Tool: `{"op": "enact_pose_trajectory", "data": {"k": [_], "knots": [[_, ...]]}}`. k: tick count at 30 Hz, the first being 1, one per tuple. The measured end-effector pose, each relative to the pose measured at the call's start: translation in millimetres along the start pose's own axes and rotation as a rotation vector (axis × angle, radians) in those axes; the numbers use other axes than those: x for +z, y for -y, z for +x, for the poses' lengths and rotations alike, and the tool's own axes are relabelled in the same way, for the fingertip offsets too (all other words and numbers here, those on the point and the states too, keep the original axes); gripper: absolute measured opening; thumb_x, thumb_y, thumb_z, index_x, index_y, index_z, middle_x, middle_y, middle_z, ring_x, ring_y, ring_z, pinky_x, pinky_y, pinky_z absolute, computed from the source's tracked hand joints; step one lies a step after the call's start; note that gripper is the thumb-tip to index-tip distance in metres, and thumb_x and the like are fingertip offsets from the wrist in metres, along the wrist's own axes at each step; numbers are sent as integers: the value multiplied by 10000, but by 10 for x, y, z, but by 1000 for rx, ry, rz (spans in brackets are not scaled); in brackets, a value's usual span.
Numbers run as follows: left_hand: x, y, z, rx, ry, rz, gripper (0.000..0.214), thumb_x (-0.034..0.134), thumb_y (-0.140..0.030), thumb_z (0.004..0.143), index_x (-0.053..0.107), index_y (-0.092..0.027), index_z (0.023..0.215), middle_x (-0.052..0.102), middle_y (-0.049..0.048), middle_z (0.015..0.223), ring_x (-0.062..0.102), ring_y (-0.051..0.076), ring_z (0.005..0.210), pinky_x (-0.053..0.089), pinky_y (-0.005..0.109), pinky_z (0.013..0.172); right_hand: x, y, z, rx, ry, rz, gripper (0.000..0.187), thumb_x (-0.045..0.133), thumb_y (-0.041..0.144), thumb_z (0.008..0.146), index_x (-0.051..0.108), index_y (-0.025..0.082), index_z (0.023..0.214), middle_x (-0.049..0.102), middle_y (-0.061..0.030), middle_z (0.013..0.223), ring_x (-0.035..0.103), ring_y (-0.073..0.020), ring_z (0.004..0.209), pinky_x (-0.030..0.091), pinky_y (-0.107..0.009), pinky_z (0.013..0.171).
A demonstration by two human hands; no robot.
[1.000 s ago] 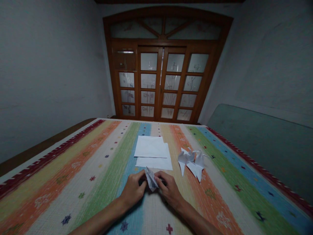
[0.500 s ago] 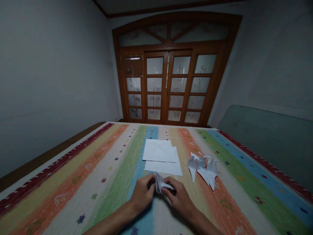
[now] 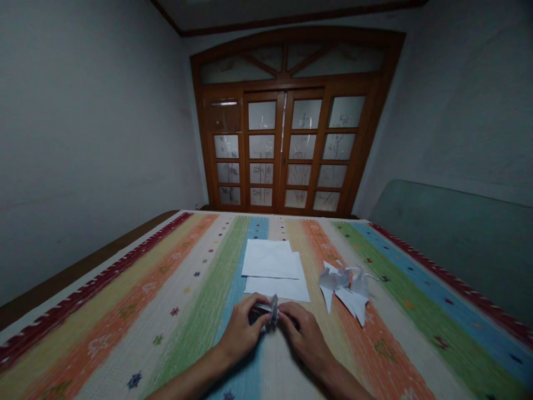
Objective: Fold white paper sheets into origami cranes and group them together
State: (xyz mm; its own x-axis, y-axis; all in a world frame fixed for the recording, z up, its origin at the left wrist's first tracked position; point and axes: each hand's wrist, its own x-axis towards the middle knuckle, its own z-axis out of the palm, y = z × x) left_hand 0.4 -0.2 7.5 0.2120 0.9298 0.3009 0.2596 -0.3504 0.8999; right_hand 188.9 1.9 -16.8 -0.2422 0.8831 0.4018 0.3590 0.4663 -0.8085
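Note:
A small folded piece of white paper (image 3: 272, 309) sits pinched between both hands just above the striped cloth (image 3: 166, 311). My left hand (image 3: 244, 332) grips it from the left with curled fingers. From the right, my right hand (image 3: 303, 336) holds its other side, fingertips pressed together. Flat white paper sheets (image 3: 272, 269) lie just beyond the hands. To the right of them rest folded white paper cranes (image 3: 345, 286).
The colourful striped cloth covers a wide surface that has a dark red border (image 3: 83, 294) along the left edge. A wooden door with frosted glass panes (image 3: 287, 150) stands at the far end. A greenish panel (image 3: 449, 244) leans by the right wall.
The folded paper has been pressed narrower between the fingers and now stands as a thin upright strip. Both hands stayed close together; the view shifted slightly.

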Motion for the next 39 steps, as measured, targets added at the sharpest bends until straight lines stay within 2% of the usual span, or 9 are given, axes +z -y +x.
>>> {"op": "enact_pose_trajectory", "data": {"k": [3, 7, 11, 15, 18, 24, 29, 34, 39], "knots": [[-1, 17, 10, 0, 11, -11, 169, 693, -163, 814, 689, -182, 982, 741, 77, 979, 708, 238, 935, 538, 333, 860, 25, -65, -13, 36, -51, -9, 220, 557, 335, 951, 729, 210, 1009, 741, -106, 1013, 671, -284, 986, 506, -411, 924], [5, 27, 21, 11, -22, 39, 152, 689, -163, 819, 690, -195, 967, 737, 62, 969, 697, 243, 953, 519, 346, 887, 42, -111, -15, 88, -162, -12, 315, 595, 304, 905, 649, 194, 1195, 708, -128, 1148, 662, -293, 1048, 520, -429, 941], [6, 58, 35, 25, -52, 65, 132, 691, -178, 823, 685, -193, 954, 721, 64, 965, 682, 238, 940, 518, 352, 882, 21, -68, 6, 32, -269, -72, 261, 602, 289, 891, 642, 197, 1132, 673, -130, 1142, 641, -296, 1050, 536, -434, 909], [6, 96, 47, 42, -97, 55, 156, 700, -162, 785, 682, -196, 936, 680, 88, 1069, 645, 253, 1030, 532, 361, 875, 13, 3, -4, -101, -338, -200, 172, 620, 238, 883, 673, 222, 1046, 637, -131, 1138, 595, -316, 1115, 498, -482, 972], [13, 111, 51, 37, -88, 22, 163, 699, -153, 772, 670, -201, 924, 658, 99, 1182, 617, 262, 1107, 525, 368, 907, 28, 36, -23, -162, -319, -226, 198, 601, 198, 897, 681, 235, 1074, 634, -119, 1131, 607, -296, 1086, 515, -455, 941], [12, 56, 22, 36, 8, -29, 193, 726, -303, 831, 656, -186, 968, 676, 74, 1003, 663, 223, 895, 564, 315, 781, 42, 15, -10, -149, -233, -141, 180, 552, 169, 916, 675, 208, 1040, 674, -49, 872, 650, -204, 760, 539, -307, 691], [-10, 40, 2, 2, 70, -184, 302, 529, -450, 976, 625, -169, 1032, 659, 64, 936, 676, 175, 715, 582, 271, 618, 42, -19, -3, -98, -243, -68, 246, 534, 163, 907, 655, 188, 1119, 713, -43, 852, 677, -184, 713, 531, -264, 642], [-49, 80, 29, 106, 70, -90, 214, 550, -262, 959, 590, -198, 1159, 670, 63, 1051, 659, 138, 674, 567, 242, 598, 40, 16, -23, -141, -209, -41, 233, 533, 154, 902, 675, 202, 1081, 726, -46, 882, 684, -186, 752, 542, -265, 677], [-165, 50, 88, 360, 144, 89, 388, 431, -47, 916, 634, -224, 1196, 686, 68, 1078, 665, 184, 927, 559, 289, 791, 25, 22, -25, -181, -185, -49, 237, 513, 122, 900, 680, 201, 1047, 735, -53, 906, 690, -195, 805, 545, -285, 742]]}}
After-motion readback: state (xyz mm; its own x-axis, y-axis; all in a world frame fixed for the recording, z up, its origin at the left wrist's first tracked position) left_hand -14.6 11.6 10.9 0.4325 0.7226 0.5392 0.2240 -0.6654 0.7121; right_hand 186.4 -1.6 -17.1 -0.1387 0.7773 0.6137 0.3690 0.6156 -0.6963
